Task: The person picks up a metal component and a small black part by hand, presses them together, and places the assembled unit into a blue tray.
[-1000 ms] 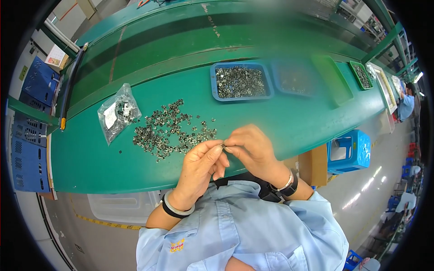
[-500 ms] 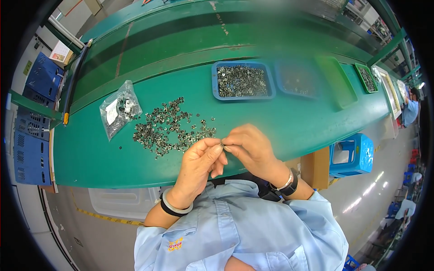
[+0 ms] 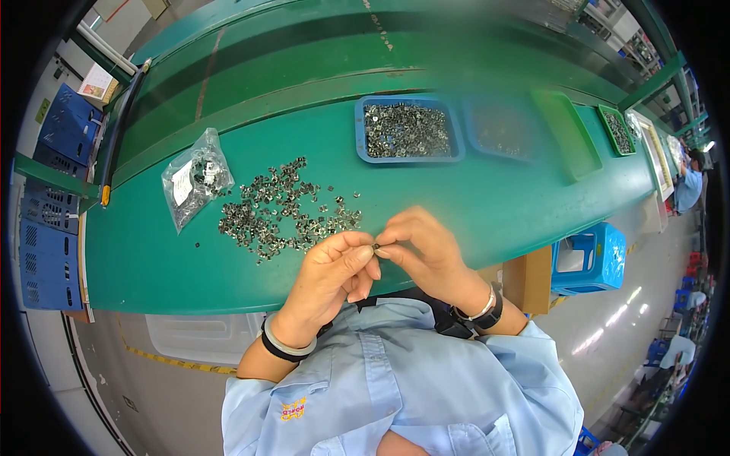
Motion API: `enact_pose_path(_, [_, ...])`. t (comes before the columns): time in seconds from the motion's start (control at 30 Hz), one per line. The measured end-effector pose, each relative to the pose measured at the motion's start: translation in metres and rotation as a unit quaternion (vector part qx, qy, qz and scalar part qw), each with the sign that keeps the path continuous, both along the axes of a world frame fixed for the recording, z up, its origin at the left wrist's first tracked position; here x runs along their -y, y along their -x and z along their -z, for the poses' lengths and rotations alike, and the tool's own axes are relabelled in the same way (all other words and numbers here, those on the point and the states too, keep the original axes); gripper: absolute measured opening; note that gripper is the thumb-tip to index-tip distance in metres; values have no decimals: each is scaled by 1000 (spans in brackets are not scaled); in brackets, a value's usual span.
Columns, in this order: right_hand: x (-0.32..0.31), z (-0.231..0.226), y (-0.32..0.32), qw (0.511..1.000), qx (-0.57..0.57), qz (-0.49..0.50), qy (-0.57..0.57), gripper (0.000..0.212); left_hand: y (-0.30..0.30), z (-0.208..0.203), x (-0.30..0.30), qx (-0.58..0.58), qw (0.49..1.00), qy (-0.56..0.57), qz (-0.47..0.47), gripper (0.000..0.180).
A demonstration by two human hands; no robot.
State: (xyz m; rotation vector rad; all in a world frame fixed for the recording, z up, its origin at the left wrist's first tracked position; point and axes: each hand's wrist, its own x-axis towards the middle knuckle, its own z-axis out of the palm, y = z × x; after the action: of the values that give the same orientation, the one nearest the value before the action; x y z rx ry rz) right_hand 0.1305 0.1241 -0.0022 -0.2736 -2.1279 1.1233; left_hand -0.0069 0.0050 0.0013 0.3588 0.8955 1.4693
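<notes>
My left hand (image 3: 332,275) and my right hand (image 3: 426,254) meet at the fingertips over the near part of the green table. Pinched between both thumbs and forefingers is a small dark metal part (image 3: 376,247), mostly covered by the fingers. Just beyond my left hand lies a loose, spread-out heap of small shiny metal parts (image 3: 266,213). A clear plastic bag (image 3: 196,182) with a white label and more such parts rests to the left of the heap.
Along the table's far side stand a blue tray (image 3: 457,144) full of small metal parts, a second, blurred blue tray (image 3: 502,156), a green tray (image 3: 589,156) and a small green bin (image 3: 630,150). A blue plastic stool (image 3: 601,262) and a cardboard box (image 3: 538,281) are at the right.
My hands stay joined at the fingertips, with only a slight shift of the fingers around the small part. The whole view has moved a little; the heap, bag and trays otherwise look the same.
</notes>
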Motion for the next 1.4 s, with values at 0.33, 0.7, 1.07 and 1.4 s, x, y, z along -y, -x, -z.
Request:
enact_pose_path(0.33, [-2, 4, 1, 1000, 11, 2, -7, 22, 1, 2, -1, -45, 999, 8, -11, 15])
enact_pose_path(0.7, [-1, 5, 2, 994, -17, 43, -95, 22, -7, -6, -1, -23, 999, 7, -35, 17])
enact_pose_path(1.07, [2, 4, 1, 992, -7, 38, -119, 23, -9, 2, 0, -13, 999, -20, -36, 14])
enact_pose_path(1.4, [8, 6, 1, 993, -37, 38, -101, 22, -12, 9, 1, 10, 998, -42, -48, 13])
